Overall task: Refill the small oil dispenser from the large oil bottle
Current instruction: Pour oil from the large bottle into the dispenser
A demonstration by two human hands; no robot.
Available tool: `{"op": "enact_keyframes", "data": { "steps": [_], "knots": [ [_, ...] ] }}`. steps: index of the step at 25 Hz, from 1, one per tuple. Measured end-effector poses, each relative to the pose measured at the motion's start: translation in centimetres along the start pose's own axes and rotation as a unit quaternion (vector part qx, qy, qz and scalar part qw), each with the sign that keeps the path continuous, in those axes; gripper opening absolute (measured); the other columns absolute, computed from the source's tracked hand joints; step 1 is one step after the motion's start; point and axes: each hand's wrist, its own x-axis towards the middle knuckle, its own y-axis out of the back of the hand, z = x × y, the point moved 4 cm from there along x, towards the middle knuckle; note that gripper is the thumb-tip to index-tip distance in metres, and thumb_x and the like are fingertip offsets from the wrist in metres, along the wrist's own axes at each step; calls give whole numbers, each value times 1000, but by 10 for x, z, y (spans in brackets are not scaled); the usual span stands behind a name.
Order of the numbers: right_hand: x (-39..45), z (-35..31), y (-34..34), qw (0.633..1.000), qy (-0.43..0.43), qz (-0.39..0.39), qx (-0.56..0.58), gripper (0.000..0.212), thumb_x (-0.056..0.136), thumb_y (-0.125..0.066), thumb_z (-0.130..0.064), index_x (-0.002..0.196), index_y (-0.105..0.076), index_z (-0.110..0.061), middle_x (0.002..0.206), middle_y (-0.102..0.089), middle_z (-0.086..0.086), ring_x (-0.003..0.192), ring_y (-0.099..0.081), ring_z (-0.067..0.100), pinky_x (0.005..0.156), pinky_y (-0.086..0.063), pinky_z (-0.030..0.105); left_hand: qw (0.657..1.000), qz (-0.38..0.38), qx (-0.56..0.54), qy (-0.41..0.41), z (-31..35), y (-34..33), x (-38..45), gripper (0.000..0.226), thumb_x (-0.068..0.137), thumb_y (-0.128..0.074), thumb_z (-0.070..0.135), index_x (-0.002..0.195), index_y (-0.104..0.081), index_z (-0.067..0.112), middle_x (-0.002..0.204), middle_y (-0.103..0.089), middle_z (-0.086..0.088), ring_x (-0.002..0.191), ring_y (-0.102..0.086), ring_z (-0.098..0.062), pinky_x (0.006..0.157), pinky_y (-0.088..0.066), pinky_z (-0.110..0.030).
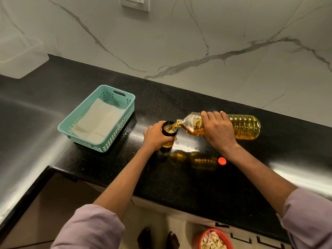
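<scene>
The large clear oil bottle (246, 126), full of yellow oil, lies tilted almost flat above the black counter, neck pointing left. My right hand (218, 131) grips its middle from above. A stream of oil runs from its mouth into the small oil dispenser (169, 129), a glass jar with a black rim that stands upright on the counter. My left hand (157, 136) wraps around the dispenser's side. Oil shows in the dispenser's lower part. The bottle's red cap (222, 161) lies on the counter near my right forearm.
A teal plastic basket (75, 121) lined with white paper sits left of the dispenser. The black counter (179, 186) turns a corner at the left. A marble wall with a socket (134, 3) stands behind. A red bowl (213, 239) sits on the floor below.
</scene>
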Motion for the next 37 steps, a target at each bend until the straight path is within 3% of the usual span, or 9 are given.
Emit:
{"op": "enact_keyframes", "data": {
  "steps": [37],
  "knots": [
    [0,2,0,1000,4,17,-6,52,81,-71,-21,125,-45,-7,105,-64,15,98,-61,32,94,-46,48,1000,-9,-5,6,-3,-2,2,76,57,-70,62,124,-48,31,117,-62,7,112,-53,-20,93,-38,-45]
  ]
}}
